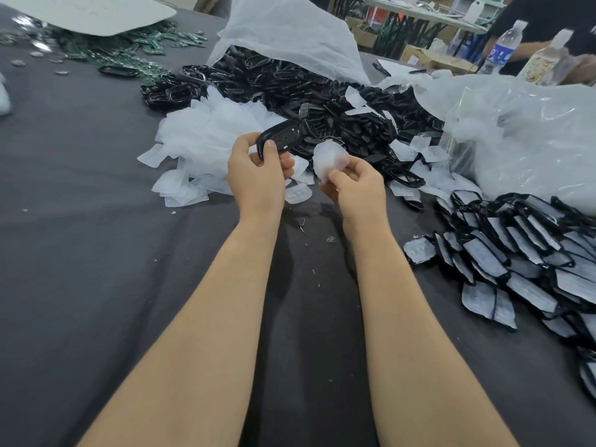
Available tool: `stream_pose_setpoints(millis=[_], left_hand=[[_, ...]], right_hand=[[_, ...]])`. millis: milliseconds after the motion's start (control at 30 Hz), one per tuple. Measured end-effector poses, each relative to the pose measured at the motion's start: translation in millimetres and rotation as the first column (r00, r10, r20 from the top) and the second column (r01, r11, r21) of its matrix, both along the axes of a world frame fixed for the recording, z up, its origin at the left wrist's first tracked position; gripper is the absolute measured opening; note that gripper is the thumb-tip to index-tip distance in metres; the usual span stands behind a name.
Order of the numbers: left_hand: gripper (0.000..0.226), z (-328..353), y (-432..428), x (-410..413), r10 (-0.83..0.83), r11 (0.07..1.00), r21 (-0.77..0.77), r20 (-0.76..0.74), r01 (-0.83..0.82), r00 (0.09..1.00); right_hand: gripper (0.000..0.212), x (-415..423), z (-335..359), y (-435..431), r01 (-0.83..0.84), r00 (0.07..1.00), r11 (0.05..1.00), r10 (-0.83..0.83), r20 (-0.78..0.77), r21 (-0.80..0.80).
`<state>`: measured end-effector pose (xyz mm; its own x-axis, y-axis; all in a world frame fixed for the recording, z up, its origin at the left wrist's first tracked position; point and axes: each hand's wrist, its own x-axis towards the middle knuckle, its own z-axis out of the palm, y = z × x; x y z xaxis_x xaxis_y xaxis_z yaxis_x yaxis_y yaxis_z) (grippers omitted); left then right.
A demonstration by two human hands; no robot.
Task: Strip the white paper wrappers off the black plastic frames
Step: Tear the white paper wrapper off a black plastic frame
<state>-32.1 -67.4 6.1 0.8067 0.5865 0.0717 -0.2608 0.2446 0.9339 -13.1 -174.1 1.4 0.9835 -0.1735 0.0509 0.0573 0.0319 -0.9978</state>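
Note:
My left hand [256, 174] grips a bare black plastic frame [283, 137] by its near end, thumb on top, above the table's middle. Just to its right, my right hand [358, 185] pinches a crumpled white paper wrapper [330, 159], clear of the frame. A heap of loose white wrappers [209, 137] lies behind and left of my hands. A big pile of bare black frames [322, 98] spreads behind them. Several frames with white wrappers on them [522, 253] are stacked at the right.
The table is covered in dark grey cloth [96, 221]. White plastic bags [290, 30] rise behind the frame pile and at the right [532, 130]. Green parts [129, 50] and a white board lie far left. Bottles [501, 50] and another person's arm are at the far right.

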Motion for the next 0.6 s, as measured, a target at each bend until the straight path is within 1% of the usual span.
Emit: stream_pose_setpoints(millis=[67, 133, 200, 300, 333, 367, 500, 600], left_hand=[[0.008, 0, 0, 0, -0.004, 1.000, -0.002, 0.001, 0.004, 1.000], [0.008, -1, 1, 1, -0.008, 1.000, 0.002, 0.000, 0.008, 1.000], [0.008, -1, 0, 1, -0.005, 1.000, 0.013, -0.001, 0.005, 1.000], [0.009, -1, 0, 1, 0.002, 1.000, 0.011, 0.006, -0.002, 1.000], [0.010, -2, 0, 2, 0.004, 1.000, 0.014, 0.009, -0.004, 1.000], [0.010, -2, 0, 2, 0.005, 1.000, 0.022, 0.010, -0.005, 1.000], [0.009, -3, 0, 2, -0.006, 0.999, 0.053, 0.005, 0.006, 1.000], [0.009, -4, -1, 2, -0.023, 0.996, 0.086, -0.004, 0.023, 1.000]], right_hand=[[0.018, 0, -1, -1, -0.011, 1.000, 0.998, 0.012, -0.018, 0.067], [0.014, -1, -3, -1, -0.023, 1.000, 0.998, 0.024, -0.016, 0.052], [0.015, -2, -3, 0, -0.017, 1.000, 1.000, 0.017, 0.021, -0.018], [0.020, -3, -3, 2, 0.059, 0.991, 0.978, -0.033, 0.130, -0.198], [0.021, -3, -3, 2, 0.073, 0.989, 0.973, -0.042, 0.145, -0.218], [0.021, -4, -2, 2, 0.071, 0.990, 0.977, -0.043, 0.138, -0.200], [0.017, -6, 4, 1, 0.001, 0.997, 1.000, -0.001, 0.074, -0.004], [0.031, -6, 7, -3, -0.025, 0.998, 0.996, 0.020, 0.062, 0.082]])
